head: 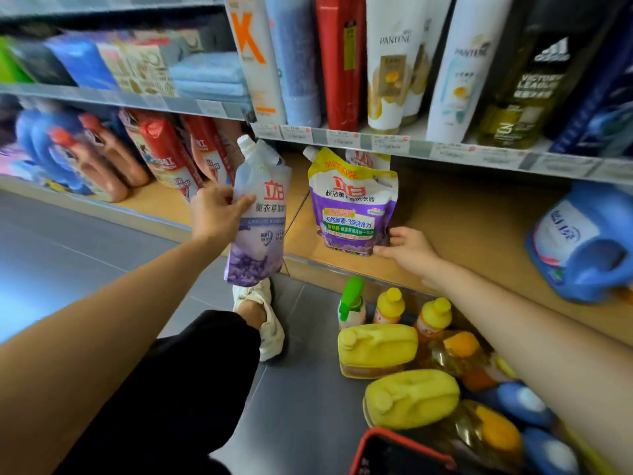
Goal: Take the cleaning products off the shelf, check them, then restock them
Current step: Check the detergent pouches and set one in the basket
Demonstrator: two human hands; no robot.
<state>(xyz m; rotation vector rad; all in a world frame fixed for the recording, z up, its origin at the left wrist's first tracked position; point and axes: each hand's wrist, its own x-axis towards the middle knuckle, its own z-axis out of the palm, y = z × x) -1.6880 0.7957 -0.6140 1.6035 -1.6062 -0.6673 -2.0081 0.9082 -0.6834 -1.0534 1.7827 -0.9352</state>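
My left hand [215,210] grips a pale purple lavender detergent pouch [258,221] by its left edge and holds it upright in the air in front of the wooden shelf [462,221]. A second purple and yellow detergent pouch [352,204] stands on that shelf, with another pouch partly hidden behind it. My right hand [409,250] has its fingers spread and touches the lower right corner of the standing pouch.
A blue detergent jug [582,245] lies at the shelf's right. Red and blue bottles [102,156] fill the shelf to the left. Shampoo bottles [394,63] line the shelf above. Yellow-capped bottles [394,347] crowd the floor below, beside my shoe [263,320].
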